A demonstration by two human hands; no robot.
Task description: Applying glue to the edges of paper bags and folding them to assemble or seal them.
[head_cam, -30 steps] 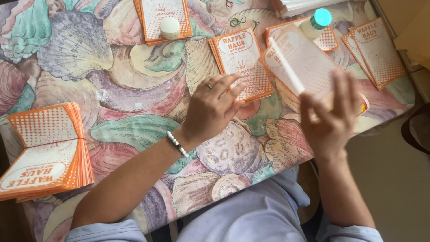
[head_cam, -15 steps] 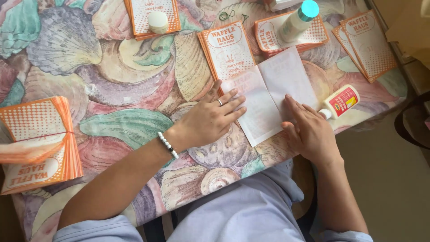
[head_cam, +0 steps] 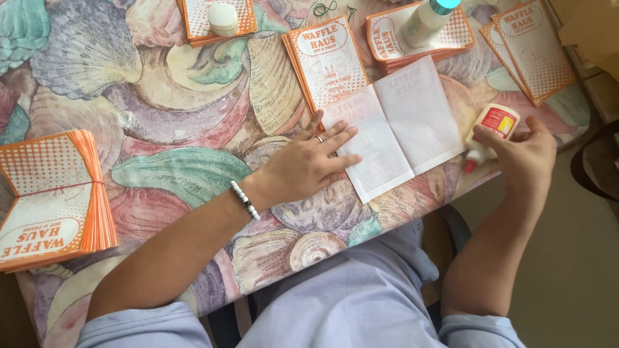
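Since half a second ago, the right hand [head_cam: 525, 154] has left the opened sheet and gone to the glue bottle [head_cam: 488, 132] at the right edge, while the left hand [head_cam: 309, 161] has stayed flat where it was.

Underneath everything lies the tabletop [head_cam: 161, 96], covered in a pattern of large pastel seashells. A thick stack of orange-and-white leaflets [head_cam: 48, 193] sits at its left edge, and smaller piles lie along the far side, one under a tall white bottle with a teal cap [head_cam: 429, 19]. The unfolded white sheet [head_cam: 393, 125] lies blank side up in front of the person, overlapping one printed leaflet [head_cam: 325, 61]. Left fingers [head_cam: 338, 138] are spread open, pressing the sheet's left half down. Right fingers are closed around the small white bottle with its red label, which lies tilted just beside the sheet's right edge, red nozzle pointing toward the person.
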